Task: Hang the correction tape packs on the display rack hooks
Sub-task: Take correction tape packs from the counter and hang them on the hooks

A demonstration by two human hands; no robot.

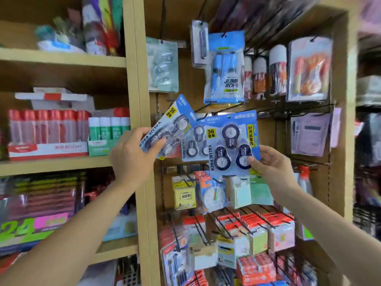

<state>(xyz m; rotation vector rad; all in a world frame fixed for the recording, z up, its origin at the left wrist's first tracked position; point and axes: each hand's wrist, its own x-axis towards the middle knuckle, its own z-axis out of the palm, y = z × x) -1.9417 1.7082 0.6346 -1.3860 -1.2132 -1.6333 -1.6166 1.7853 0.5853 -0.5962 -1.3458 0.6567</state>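
Middle pack (194, 139) — half behind front pack (232, 141)

The front correction tape pack (233, 141), pinched by the right hand (272, 164), reads "VALUE PACK" vertically down its left edge. It has "36 足米" on a yellow square at upper left. A yellow strip of Chinese characters on its right is too blurred to read surely. Left of it, the tilted correction tape pack (169, 129), gripped by the left hand (132, 153), shows "VALUE PACK" and "36". Between them, a third pack (193, 141) reads "VALUE PACK". Above the front pack, a blue packet (224, 69) says "JUMP ROPE". Far to its lower left, a box (24, 228) bears a large green "24".
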